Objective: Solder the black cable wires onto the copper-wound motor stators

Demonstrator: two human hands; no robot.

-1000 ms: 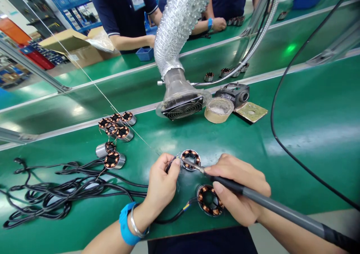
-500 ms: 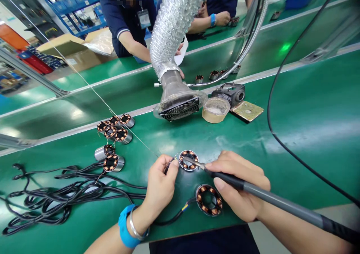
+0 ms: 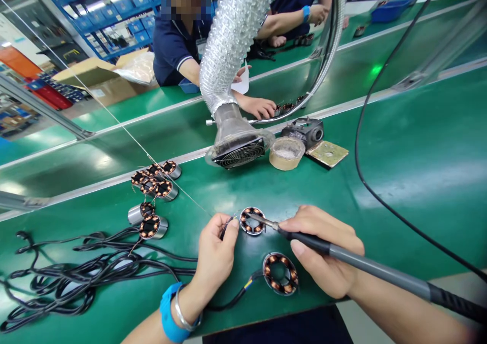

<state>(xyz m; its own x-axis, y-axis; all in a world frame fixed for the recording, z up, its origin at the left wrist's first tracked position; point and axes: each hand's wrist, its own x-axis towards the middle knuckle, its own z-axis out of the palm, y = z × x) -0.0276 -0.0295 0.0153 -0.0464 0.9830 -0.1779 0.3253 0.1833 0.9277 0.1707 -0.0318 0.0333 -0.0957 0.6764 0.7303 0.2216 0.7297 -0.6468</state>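
While the green bench (image 3: pixel 418 146) was viewed from above, a tangle of black cables (image 3: pixel 64 273) was seen lying at its far left. Just right of the cables, a cluster of copper-wound stators (image 3: pixel 154 179) was gathered, with two more stators (image 3: pixel 148 221) set a little nearer. A thin solder wire (image 3: pixel 114 118) was stretched down from the upper left toward the left hand (image 3: pixel 216 255). That hand, marked by a blue wristband (image 3: pixel 169 313) and a metal bangle, was closed in a pinch, thumb and fingertips pressed together on a dark lead at the left edge of a small stator (image 3: pixel 252 221). This stator was laid flat on the bench between the two hands. A second, wired stator (image 3: pixel 280 273) was placed nearer, below the first and touching the right hand's fingers, with a black cable run from it leftward under the left wrist. Behind these, a fume extractor (image 3: pixel 238 141) on a silver ribbed hose was set, and beside it a roll of tape (image 3: pixel 286 153) and an iron stand (image 3: pixel 310 133) with a sponge. The right hand (image 3: pixel 327 255) was wrapped firmly around a soldering iron (image 3: pixel 365 268), whose tip was brought onto the small stator's top. Beyond the bench, another person's hand (image 3: pixel 261 106) was rested by parts on a farther belt.
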